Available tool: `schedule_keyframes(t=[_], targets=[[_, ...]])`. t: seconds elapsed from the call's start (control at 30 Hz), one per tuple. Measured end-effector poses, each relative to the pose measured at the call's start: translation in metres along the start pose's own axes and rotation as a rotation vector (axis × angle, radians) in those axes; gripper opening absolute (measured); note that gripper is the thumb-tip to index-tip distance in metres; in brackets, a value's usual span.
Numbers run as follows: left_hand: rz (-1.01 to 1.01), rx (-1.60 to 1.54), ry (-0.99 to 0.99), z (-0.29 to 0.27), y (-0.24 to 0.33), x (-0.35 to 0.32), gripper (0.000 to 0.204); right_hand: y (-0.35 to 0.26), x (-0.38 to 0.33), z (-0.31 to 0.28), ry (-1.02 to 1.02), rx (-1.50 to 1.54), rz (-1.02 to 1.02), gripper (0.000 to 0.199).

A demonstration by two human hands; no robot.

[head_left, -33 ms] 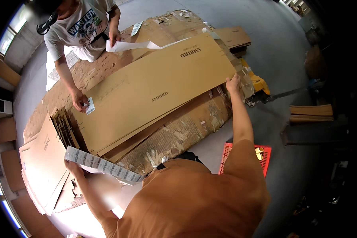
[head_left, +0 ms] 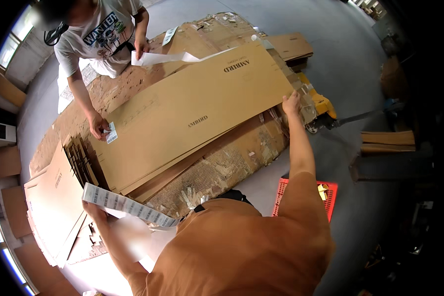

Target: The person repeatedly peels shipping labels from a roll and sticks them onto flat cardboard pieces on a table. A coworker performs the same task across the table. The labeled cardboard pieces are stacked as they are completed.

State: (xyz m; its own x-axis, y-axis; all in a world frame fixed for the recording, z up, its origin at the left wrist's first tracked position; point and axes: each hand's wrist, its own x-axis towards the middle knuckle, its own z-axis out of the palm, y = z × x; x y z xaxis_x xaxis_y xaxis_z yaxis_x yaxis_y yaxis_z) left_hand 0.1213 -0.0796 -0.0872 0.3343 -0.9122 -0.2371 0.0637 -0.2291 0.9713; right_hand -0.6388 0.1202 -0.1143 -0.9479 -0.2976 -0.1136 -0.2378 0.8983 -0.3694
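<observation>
A long strip of white barcode labels (head_left: 130, 206) hangs from my left hand (head_left: 94, 211), which is closed on its upper left end. The strip runs down to the right, toward my waist. At the right end of a long, flattened brown cardboard carton (head_left: 163, 133), my right hand (head_left: 291, 102) has its fingers closed over the edge. The carton lies on top of a few more flat sheets. Across from me, another person's hand (head_left: 97, 124) presses a small white label (head_left: 111, 133) at the carton's left end, while their other hand (head_left: 140, 49) holds a white paper strip (head_left: 165, 58).
Under the carton is a worn, cardboard-covered work surface (head_left: 222, 170). More flattened cartons (head_left: 54, 197) are piled at left. A yellow pallet jack (head_left: 323, 105) stands past the right end, and a red plastic crate (head_left: 333, 197) sits on the floor beside my right arm.
</observation>
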Motion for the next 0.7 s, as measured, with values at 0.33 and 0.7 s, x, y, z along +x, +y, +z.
schedule_keyframes(t=[0.33, 0.7], targets=[[-0.091, 0.362, -0.359, 0.121, -0.091, -0.068, 0.048, -0.003, 0.057, 0.005, 0.037, -0.195, -0.129, 0.049], [-0.418, -0.118, -0.292, 0.119, -0.109, -0.128, 0.017, 0.000, 0.093, -0.103, 0.023, 0.709, -0.292, 0.020]])
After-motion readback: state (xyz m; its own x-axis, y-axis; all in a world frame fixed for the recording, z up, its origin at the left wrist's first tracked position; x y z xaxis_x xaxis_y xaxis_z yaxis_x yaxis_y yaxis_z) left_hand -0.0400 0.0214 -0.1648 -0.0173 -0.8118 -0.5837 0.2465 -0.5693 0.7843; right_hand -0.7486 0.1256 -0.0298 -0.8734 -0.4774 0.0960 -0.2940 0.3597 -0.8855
